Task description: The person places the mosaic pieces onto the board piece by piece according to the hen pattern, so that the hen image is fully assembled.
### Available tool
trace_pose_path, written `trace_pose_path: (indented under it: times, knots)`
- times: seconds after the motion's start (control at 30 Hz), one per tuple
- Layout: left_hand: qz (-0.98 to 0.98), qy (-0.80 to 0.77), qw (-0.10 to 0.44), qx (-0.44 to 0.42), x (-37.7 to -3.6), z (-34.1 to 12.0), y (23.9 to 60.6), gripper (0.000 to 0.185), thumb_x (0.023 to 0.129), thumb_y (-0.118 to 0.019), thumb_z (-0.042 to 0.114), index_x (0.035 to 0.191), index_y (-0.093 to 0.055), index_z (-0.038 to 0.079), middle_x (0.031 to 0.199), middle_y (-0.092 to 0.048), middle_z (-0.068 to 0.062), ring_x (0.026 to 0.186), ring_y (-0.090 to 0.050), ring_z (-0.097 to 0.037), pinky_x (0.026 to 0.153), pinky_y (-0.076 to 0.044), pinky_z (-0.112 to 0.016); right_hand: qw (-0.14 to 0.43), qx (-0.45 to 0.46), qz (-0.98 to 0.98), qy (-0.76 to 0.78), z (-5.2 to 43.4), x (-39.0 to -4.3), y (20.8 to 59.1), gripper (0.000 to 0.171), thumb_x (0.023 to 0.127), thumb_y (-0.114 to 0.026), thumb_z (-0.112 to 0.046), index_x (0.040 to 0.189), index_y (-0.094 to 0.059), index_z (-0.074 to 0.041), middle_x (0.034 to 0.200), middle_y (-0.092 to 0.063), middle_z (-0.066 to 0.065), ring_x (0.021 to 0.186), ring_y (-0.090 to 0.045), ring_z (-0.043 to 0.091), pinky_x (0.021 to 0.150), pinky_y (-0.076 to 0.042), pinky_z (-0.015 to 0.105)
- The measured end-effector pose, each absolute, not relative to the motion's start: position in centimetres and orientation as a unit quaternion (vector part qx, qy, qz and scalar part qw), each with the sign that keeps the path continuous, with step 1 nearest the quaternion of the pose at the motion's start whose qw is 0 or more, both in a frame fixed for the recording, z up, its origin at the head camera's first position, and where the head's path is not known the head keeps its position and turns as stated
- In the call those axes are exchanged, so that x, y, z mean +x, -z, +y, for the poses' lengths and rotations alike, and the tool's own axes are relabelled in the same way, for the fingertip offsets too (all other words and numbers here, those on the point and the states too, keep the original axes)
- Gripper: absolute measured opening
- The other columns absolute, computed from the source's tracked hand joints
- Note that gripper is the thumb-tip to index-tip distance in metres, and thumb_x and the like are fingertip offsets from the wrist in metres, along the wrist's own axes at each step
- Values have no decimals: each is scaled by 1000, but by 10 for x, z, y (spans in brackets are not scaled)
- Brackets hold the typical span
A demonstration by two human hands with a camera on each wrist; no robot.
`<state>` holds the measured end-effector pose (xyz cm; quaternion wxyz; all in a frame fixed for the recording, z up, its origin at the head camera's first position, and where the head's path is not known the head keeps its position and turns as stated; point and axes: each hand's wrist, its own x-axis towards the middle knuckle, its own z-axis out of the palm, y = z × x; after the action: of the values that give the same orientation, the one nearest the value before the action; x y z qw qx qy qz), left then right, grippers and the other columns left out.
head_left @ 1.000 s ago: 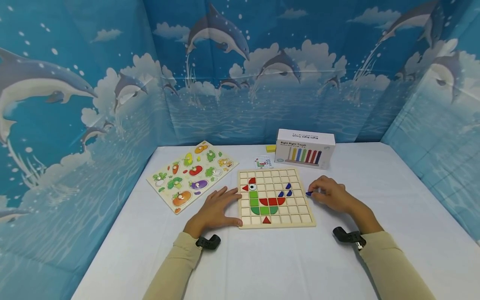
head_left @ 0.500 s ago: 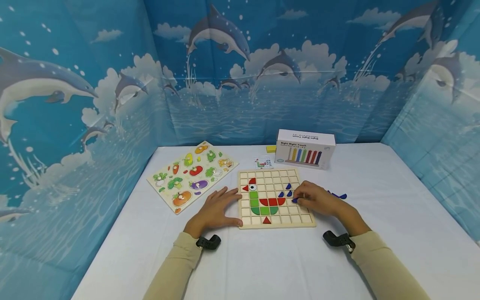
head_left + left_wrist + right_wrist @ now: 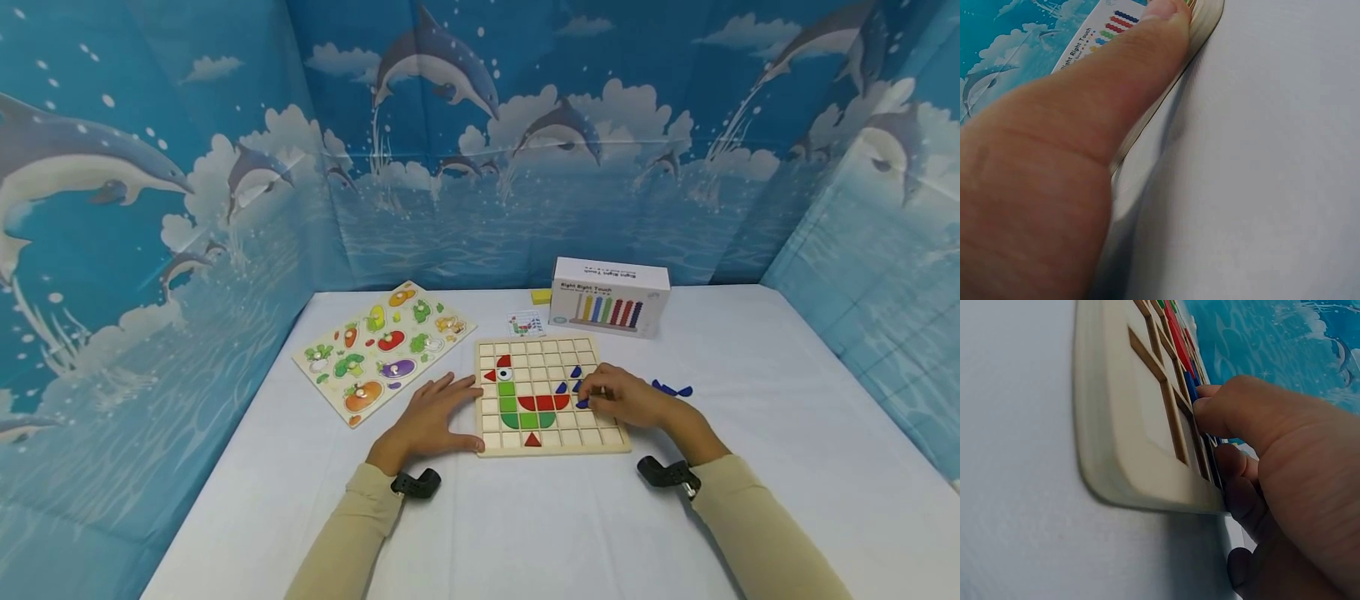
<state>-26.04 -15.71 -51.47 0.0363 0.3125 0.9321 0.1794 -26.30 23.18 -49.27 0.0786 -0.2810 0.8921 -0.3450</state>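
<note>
A pale wooden grid board [image 3: 551, 346] lies on the white table, with red, green and blue shapes set in it as a bird figure. My left hand [image 3: 431, 421] rests flat on the table, fingers straight, its thumb [image 3: 1141, 69] against the board's left edge [image 3: 1207, 25]. My right hand [image 3: 618, 398] is over the board's right half and pinches a small blue piece [image 3: 582, 404] down at a cell beside the red shapes. In the right wrist view the fingertips [image 3: 1207, 406] press the blue piece [image 3: 1190, 387] against the grid [image 3: 1147, 425].
Two loose blue pieces [image 3: 672, 388] lie on the table right of the board. A vegetable peg puzzle [image 3: 384, 346] sits to the left. A white box [image 3: 609, 296], a small card [image 3: 525, 323] and a yellow block [image 3: 541, 296] stand behind. Dolphin-printed walls enclose the table.
My right hand carried a blue piece from the table right of the board leftward onto the grid, uncovering two loose blue pieces. The left hand stayed still.
</note>
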Motion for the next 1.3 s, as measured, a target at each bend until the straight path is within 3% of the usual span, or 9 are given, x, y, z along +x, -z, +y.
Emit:
trace_pose_path:
  times: [0.37,0.83,1.1,1.3]
  knots:
    - [931,-184,34,313,-260,-158,516,95,77,-65,80,154,-43,29,165,-25,9,153,-12,-26,119,-13,-52,105,-252,886,374,231,-263,493,15,100,-63,-8,110,-69,-17,113,-56,5,102,-47,25,87,-41,44]
    - [932,-179,34,313,-259,-157,515,96,77,-65,80,155,-43,29,165,-26,8,153,-12,-26,119,-13,-52,92,-252,892,364,229,-265,496,18,101,-59,-5,104,-68,-20,105,-55,2,99,-48,23,85,-41,43]
    - [930,-186,35,316,-258,-157,514,95,78,-66,79,154,-44,27,165,-27,5,153,-13,-28,119,-13,-53,94,-247,888,377,229,-263,498,20,102,-57,-5,108,-68,-20,113,-57,2,107,-48,26,92,-41,47]
    - [931,-185,34,312,-258,-156,514,94,78,-66,79,154,-44,28,165,-27,7,153,-13,-28,119,-13,-52,93,-246,885,384,229,-263,497,21,101,-58,-4,112,-67,-20,111,-56,3,105,-47,26,89,-41,44]
